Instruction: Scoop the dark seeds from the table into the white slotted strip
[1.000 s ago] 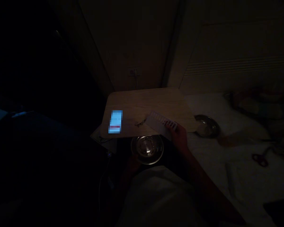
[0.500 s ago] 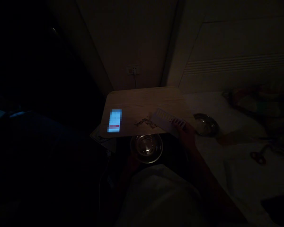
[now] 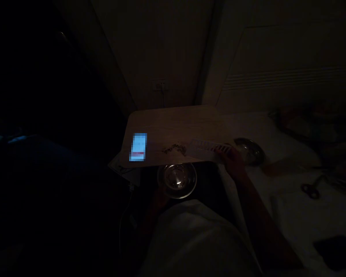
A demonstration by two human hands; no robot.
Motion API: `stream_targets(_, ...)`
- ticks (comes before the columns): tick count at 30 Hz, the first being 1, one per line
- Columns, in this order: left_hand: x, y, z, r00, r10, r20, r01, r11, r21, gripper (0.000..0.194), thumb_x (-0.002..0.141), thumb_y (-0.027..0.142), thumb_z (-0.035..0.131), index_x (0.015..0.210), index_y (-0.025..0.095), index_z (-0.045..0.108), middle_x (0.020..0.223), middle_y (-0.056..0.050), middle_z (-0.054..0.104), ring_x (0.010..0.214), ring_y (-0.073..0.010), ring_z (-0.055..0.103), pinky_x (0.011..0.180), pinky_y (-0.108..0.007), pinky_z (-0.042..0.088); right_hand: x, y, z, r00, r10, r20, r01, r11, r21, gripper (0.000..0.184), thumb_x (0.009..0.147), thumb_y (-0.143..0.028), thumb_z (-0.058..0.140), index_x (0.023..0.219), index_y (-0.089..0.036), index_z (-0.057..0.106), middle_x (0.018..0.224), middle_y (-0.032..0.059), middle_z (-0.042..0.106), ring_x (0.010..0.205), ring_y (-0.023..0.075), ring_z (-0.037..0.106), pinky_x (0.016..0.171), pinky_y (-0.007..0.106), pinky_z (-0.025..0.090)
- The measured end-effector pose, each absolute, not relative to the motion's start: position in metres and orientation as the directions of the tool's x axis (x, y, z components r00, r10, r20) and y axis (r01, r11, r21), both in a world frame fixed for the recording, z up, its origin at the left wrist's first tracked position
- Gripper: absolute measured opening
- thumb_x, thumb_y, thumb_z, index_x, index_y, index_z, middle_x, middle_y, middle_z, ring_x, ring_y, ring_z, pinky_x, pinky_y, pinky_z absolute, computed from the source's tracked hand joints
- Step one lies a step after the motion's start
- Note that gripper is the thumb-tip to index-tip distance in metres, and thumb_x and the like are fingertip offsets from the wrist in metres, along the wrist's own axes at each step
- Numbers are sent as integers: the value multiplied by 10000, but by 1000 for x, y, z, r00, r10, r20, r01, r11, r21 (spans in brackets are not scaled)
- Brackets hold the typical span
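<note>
In the head view, our right hand (image 3: pixel 233 163) has its fingers clamped on the slotted card (image 3: pixel 200 154), over the table (image 3: pixel 173 119) beside the dark bits (image 3: pixel 175 147). Our left hand (image 3: pixel 160 197) meets the metal bowl (image 3: pixel 192 181); we cannot tell its fingers' state. We do best with a low card edge and a level bowl.

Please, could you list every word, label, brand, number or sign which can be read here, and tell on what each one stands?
None can be read.
Lit screen on the wooden table: only coarse blocks and a reddish band, too blurred to read.
White slotted piece in the right hand: no lettering can be made out.
Steel bowl and wall socket: too dim to tell any marking.
</note>
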State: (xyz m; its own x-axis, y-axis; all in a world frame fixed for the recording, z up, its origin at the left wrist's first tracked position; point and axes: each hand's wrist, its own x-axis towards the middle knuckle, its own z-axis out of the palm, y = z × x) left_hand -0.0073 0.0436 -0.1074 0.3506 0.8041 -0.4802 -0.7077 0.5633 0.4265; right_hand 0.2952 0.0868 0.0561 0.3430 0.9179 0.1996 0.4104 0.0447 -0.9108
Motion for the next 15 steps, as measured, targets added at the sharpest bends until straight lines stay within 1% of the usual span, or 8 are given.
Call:
stream_targets(3,-6,43,-106,316,798,-513,-707,559,433,478,698,157,595,1175,183,590,1061,-42,684,1219,-267,478,1050,-397,340,295,87,54,376,908,185,403,19,-915,232,744,-402,612,820,-183,638,764,30,650,703,173,582,644,304,461)
stream_targets(5,-5,43,-107,296,780,-551,-699,570,431,441,692,143,595,1130,178,615,1002,-43,701,1219,-263,479,1058,-385,329,294,87,51,437,883,170,378,-9,-926,248,734,-401,623,836,-176,645,800,48,664,734,188,599,661,320,469)
stream_targets(9,-6,45,-110,293,765,-573,-693,583,424,360,681,154,594,1034,172,658,957,-54,708,1208,-282,487,1057,-419,323,290,85,51,552,821,146,300,-32,-953,287,687,-397,663,848,-160,648,827,70,676,739,202,616,660,339,482)
stream_targets(12,-9,44,-112,283,777,-563,-698,569,435,318,670,134,602,977,163,681,955,-60,709,1200,-300,489,1049,-415,333,286,82,56,558,816,148,293,-27,-956,267,630,-367,715,780,-166,625,755,41,663,669,177,598,605,307,470)
stream_targets(15,-10,43,-112,294,786,-545,-709,561,428,327,685,129,588,999,161,674,976,-56,705,1191,-297,497,1036,-420,348,283,78,61,547,825,143,335,-60,-940,246,617,-354,724,673,-177,564,615,-7,591,546,129,522,497,250,407)
